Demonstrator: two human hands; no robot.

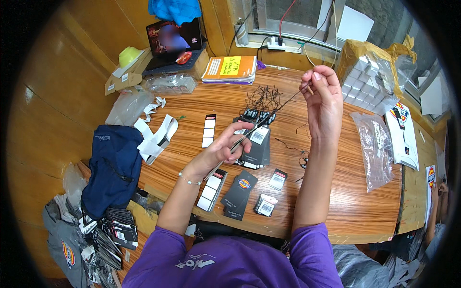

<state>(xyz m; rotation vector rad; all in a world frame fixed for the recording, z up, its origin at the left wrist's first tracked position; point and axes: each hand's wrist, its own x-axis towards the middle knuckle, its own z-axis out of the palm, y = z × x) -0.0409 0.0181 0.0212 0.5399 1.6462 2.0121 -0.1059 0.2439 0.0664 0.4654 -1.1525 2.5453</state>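
My left hand (218, 149) is closed on a thin hang tag (236, 142), seen nearly edge-on. A black string (288, 102) runs taut from the tag up to my right hand (324, 105), whose thumb and finger pinch its far end. Under and beyond my left hand lies a pile of dark grey hang tags (254, 152), some with white barcode labels. A tangle of black strings (263, 98) lies just behind it. Nearer me are more dark tags (240, 192), a small stack of white-labelled cards (266, 205) and a strip of white stickers (209, 192).
Loose strings (302, 156) lie right of the pile. A clear plastic bag (373, 151) and a box of small white packs (367, 84) stand along the right. Notebooks (229, 70) and a laptop (175, 45) are at the back. A navy cloth bag (111, 168) hangs over the left edge.
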